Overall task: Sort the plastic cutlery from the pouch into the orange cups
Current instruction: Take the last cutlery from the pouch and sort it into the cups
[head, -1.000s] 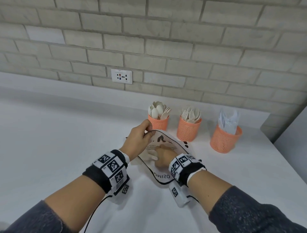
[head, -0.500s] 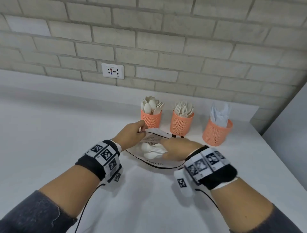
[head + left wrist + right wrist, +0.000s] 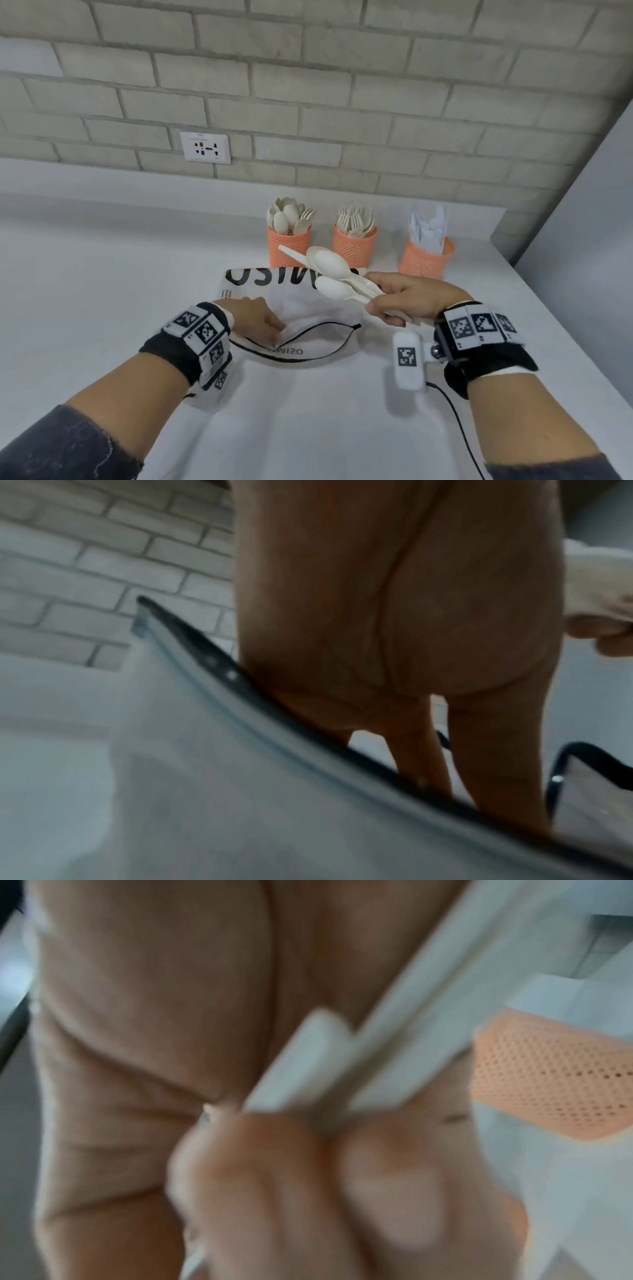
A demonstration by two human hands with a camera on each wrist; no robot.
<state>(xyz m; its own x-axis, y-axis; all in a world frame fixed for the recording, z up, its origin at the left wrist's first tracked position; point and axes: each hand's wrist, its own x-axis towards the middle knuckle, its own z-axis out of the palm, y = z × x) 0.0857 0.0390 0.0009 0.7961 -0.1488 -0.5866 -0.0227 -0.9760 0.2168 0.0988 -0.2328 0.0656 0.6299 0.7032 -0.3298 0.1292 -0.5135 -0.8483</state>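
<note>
A white pouch (image 3: 308,308) with a black zip edge lies on the counter before three orange cups. My left hand (image 3: 260,322) pinches the pouch's near rim (image 3: 308,739), holding its mouth apart. Above the pouch my right hand (image 3: 404,301) grips a bundle of white plastic spoons (image 3: 332,274) by their handles (image 3: 387,1053), bowls pointing left toward the cups. The left cup (image 3: 289,245) holds spoons, the middle cup (image 3: 354,245) forks, the right cup (image 3: 426,258) knives; that cup also shows in the right wrist view (image 3: 548,1074).
The white counter (image 3: 102,291) runs back to a brick wall with a socket plate (image 3: 205,147). A grey panel (image 3: 589,212) bounds the counter on the right. A cable (image 3: 459,418) trails from my right wrist.
My right hand has lifted the spoons out of the pouch and raised them toward the cups. My left hand has slid along the rim to the pouch's near edge.
</note>
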